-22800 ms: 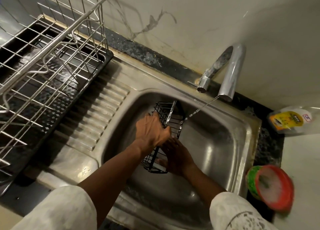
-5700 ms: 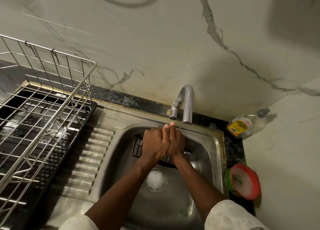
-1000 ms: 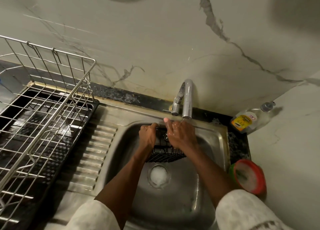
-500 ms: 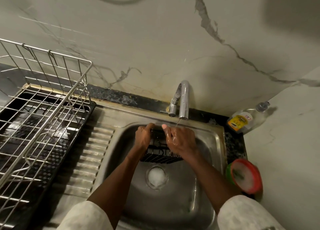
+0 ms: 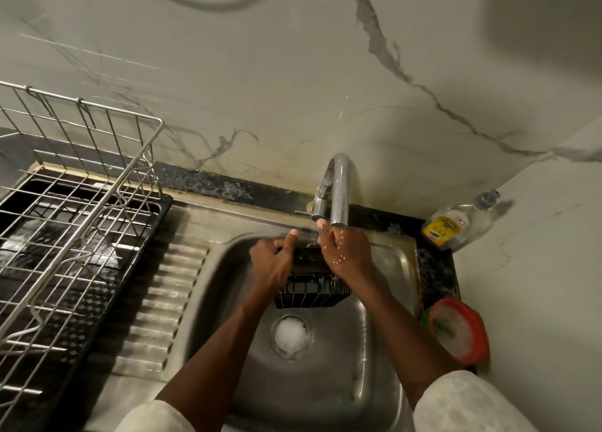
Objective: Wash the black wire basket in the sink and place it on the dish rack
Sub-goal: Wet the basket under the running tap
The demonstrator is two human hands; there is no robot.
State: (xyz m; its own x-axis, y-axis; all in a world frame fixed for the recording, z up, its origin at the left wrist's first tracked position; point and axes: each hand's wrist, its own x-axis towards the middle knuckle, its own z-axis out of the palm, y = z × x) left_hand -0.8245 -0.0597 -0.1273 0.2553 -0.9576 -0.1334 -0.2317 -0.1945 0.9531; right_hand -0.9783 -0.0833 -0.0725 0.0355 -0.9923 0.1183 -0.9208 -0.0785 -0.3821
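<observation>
The black wire basket (image 5: 311, 290) is held over the steel sink (image 5: 325, 382), just below the tap (image 5: 338, 193). My left hand (image 5: 272, 262) grips the basket's left side, thumb up along its top edge. My right hand (image 5: 347, 252) lies wet against the basket's right side, fingers straight and reaching up to the spout. The upper part of the basket is hidden between the hands. The silver wire dish rack (image 5: 65, 223) stands on a black tray at the left.
A ribbed steel drainboard (image 5: 163, 307) lies between sink and rack. Foam sits in the sink drain (image 5: 291, 334). A clear soap bottle (image 5: 456, 224) and an orange-rimmed tub of soapy paste (image 5: 459, 332) stand on the right counter. The marble wall is close behind the tap.
The basket has stayed under the tap with my left hand gripping it. My right hand has shifted slightly up toward the spout and looks wetter. The view moved a little.
</observation>
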